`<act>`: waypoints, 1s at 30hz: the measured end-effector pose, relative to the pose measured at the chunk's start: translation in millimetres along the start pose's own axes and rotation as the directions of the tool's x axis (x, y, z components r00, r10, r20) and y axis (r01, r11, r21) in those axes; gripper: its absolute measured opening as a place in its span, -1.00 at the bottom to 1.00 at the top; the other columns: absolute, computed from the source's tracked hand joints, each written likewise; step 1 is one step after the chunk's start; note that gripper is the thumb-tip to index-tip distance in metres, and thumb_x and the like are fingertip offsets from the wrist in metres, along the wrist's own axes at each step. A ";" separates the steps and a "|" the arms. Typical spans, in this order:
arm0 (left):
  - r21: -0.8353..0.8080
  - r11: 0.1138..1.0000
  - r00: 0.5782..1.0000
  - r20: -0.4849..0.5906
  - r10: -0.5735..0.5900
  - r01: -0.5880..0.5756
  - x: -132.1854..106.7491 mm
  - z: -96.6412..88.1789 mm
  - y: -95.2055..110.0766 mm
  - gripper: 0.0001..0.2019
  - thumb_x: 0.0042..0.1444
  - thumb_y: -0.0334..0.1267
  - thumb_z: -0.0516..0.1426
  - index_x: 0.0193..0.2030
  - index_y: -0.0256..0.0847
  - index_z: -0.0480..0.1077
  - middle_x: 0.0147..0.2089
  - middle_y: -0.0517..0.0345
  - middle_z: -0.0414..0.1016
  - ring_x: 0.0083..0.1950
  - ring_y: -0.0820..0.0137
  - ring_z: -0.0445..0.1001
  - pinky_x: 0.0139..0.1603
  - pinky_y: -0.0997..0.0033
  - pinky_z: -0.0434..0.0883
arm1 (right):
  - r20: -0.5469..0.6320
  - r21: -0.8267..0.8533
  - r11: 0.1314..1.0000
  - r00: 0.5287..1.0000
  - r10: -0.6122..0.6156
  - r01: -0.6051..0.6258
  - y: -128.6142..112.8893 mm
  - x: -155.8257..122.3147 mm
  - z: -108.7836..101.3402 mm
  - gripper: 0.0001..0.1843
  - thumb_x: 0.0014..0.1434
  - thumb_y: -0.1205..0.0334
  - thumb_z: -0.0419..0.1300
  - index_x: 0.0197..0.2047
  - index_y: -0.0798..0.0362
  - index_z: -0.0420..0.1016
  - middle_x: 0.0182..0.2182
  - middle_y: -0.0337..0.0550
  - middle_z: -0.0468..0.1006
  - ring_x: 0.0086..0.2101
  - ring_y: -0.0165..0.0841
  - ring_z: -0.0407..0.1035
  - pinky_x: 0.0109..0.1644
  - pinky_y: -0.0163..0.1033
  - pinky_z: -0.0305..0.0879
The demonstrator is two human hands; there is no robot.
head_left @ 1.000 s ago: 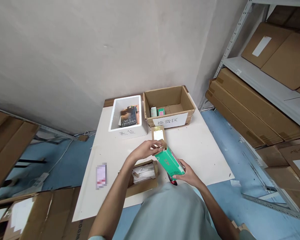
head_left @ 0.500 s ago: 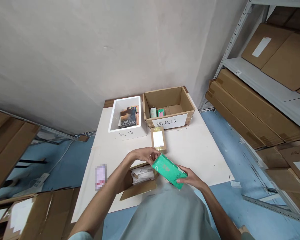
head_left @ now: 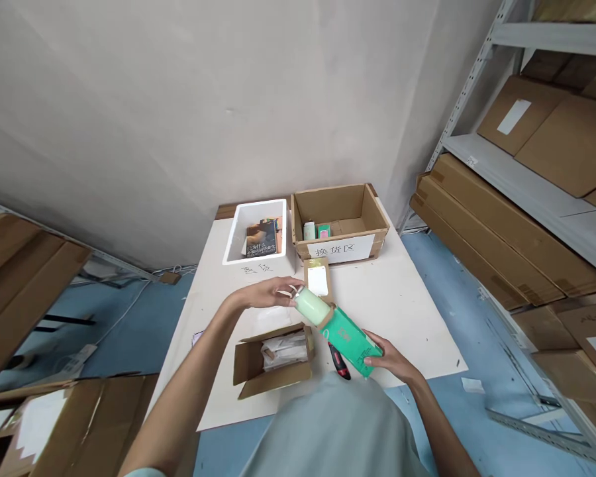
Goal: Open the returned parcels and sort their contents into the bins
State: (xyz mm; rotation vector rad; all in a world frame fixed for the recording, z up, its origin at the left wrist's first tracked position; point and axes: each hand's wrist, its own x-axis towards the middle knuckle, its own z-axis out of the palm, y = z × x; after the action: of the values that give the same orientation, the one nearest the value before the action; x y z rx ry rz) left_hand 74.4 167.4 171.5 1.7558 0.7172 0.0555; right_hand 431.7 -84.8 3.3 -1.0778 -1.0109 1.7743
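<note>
Over the table, my right hand (head_left: 388,358) grips the lower end of a green carton (head_left: 347,338), which is tilted with its open end up and to the left. A pale green bottle (head_left: 312,305) sticks partly out of that end. My left hand (head_left: 273,292) has its fingers closed round the bottle's top; the bottle's lower part is hidden in the carton. Below my left hand stands an opened cardboard box (head_left: 251,364) with white wrapping (head_left: 284,351) inside. A red and black tool (head_left: 340,363), perhaps a cutter, lies under the carton.
At the table's back are a white foam box (head_left: 232,232) holding books and a large cardboard bin (head_left: 340,248) holding small cartons. A small labelled box (head_left: 318,279) stands before the bin. Shelves with cardboard boxes (head_left: 569,139) flank the right; more boxes (head_left: 104,417) are at left.
My left hand has moved up and left, drawing the pale green bottle partly out of the green carton. My right hand still holds the carton. The red and black tool has come into view.
</note>
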 end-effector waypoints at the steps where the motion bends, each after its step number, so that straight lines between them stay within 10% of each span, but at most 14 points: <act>1: 0.001 1.000 0.997 -0.073 -0.016 0.016 -6.1 -8.0 4.7 -0.30 0.17 0.13 0.44 0.38 -0.10 0.53 0.28 -0.11 0.65 0.22 0.08 0.62 0.22 0.14 0.56 | -0.046 -0.008 1.000 0.999 0.009 -0.009 8.0 -3.0 -6.3 -0.01 0.07 -0.07 0.65 0.51 -0.14 0.46 0.44 -0.03 0.51 0.38 0.03 0.43 0.43 0.12 0.41; 9: -0.029 1.000 0.927 -0.376 0.000 -0.012 -35.8 -32.6 24.0 -0.35 0.20 0.14 0.39 0.37 -0.05 0.54 0.39 -0.07 0.58 0.36 0.00 0.55 0.37 -0.03 0.50 | -0.589 -0.154 0.979 0.808 0.017 -0.134 104.7 3.2 -30.4 0.26 -0.24 -0.28 0.58 0.47 0.10 0.42 0.29 0.23 0.61 0.22 0.18 0.57 0.30 0.24 0.54; 14: -0.155 0.983 0.883 -0.470 0.011 -0.095 -32.8 -15.4 16.7 -0.28 0.20 0.20 0.39 0.41 -0.07 0.51 0.35 -0.13 0.59 0.33 -0.01 0.54 0.28 0.01 0.59 | -0.682 -0.342 0.894 0.731 -0.025 -0.289 133.7 6.9 -28.7 0.14 -0.20 -0.33 0.49 0.38 0.03 0.44 0.18 0.19 0.62 0.22 0.31 0.53 0.26 0.43 0.49; 18: -0.258 0.950 0.857 -0.515 0.018 -0.176 -27.3 -1.8 13.7 -0.30 0.23 0.17 0.40 0.42 -0.08 0.50 0.36 -0.18 0.57 0.31 0.01 0.57 0.21 0.07 0.62 | -0.627 -0.511 0.814 0.767 -0.136 -0.274 95.0 7.3 -13.8 -0.07 0.00 -0.40 0.44 0.30 -0.03 0.55 0.20 0.23 0.59 0.30 0.29 0.44 0.39 0.37 0.41; 23: -0.300 0.932 0.861 -0.508 0.026 -0.205 -7.3 17.2 21.5 -0.30 0.22 0.21 0.40 0.39 -0.10 0.53 0.38 -0.19 0.58 0.37 -0.04 0.53 0.29 0.02 0.58 | -0.474 -0.484 0.874 0.828 -0.300 0.039 -2.7 12.3 46.7 -0.05 0.32 -0.35 0.31 0.59 -0.09 0.25 0.34 0.16 0.52 0.15 0.00 0.57 0.27 0.21 0.57; 30: -0.329 0.915 0.866 -0.499 0.041 -0.234 21.7 55.5 28.3 -0.28 0.23 0.22 0.38 0.41 -0.12 0.51 0.45 -0.19 0.51 0.42 -0.06 0.49 0.28 -0.01 0.60 | -0.385 -0.600 0.783 0.799 -0.462 0.163 -69.3 19.4 120.2 0.07 0.21 -0.16 0.52 0.63 -0.15 0.17 0.43 0.10 0.43 0.35 0.07 0.41 0.36 0.21 0.52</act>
State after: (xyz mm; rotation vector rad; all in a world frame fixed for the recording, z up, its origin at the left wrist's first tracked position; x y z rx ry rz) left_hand 126.1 126.4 172.0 1.4162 0.8662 0.7161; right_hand 330.3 -68.8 98.7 -1.5114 -1.2872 0.8344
